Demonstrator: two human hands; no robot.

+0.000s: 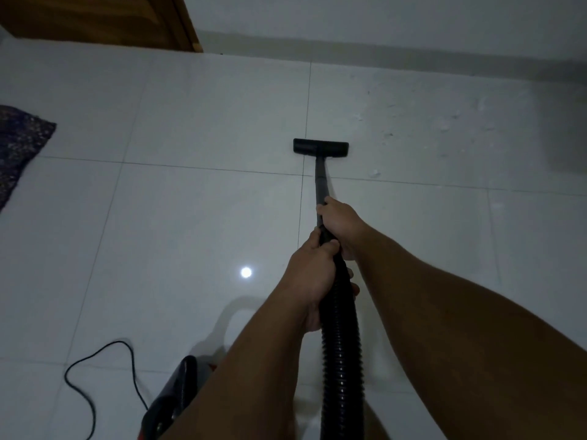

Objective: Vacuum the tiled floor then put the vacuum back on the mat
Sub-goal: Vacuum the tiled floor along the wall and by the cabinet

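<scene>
Both hands clamped on the vacuum wand

Firmly, the right hand [341,222] wraps around the black wand [320,188], fingers curled fully closed round the tube with the knuckles facing up. Just behind it, nearer the body, the left hand [313,274] grips the point where the wand meets the ribbed black hose [341,350], thumb lying over the top and touching the heel of the right hand. Neither hand shows any gap around the tube.

From the right hand the wand runs forward and down to the flat black floor head [320,148], which rests on the white tiled floor [190,217] just past a crossing of grout lines, well ahead of the hands. White crumbs and specks [444,125] lie scattered on the tiles to the right of the head.

Both forearms reach forward from the lower right, nearly straight, the left one crossing over the black and red vacuum body [173,398] on the floor at the bottom edge. A black power cord [82,369] loops on the tiles to its left. A dark speckled mat [19,144] lies at the left edge, well apart from the vacuum, and a wooden door [111,17] stands at the top left.
</scene>
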